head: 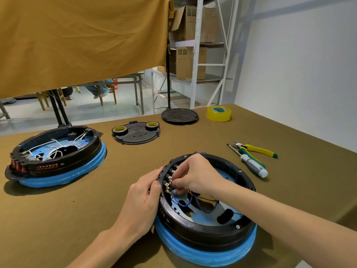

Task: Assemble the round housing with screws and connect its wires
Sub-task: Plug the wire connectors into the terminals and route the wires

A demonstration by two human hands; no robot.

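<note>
A round black housing (216, 232) on a blue-wrapped base lies open side up at the near middle of the table. My left hand (144, 198) grips its left rim from outside, beside the row of switch terminals (168, 178). My right hand (193, 176) reaches inside the ring and pinches the end of a blue wire (184, 203) against those terminals. The wire loops over the pale blue floor of the housing. Another blue wire end (200, 152) sticks up behind the far rim.
A second housing (58, 165) with white wires sits at the left. A black cover plate (136, 135) carries two tape rolls. A black disc (179, 115) and a yellow tape roll (218, 113) lie farther back. Pliers (257, 149) and a screwdriver (251, 163) lie right.
</note>
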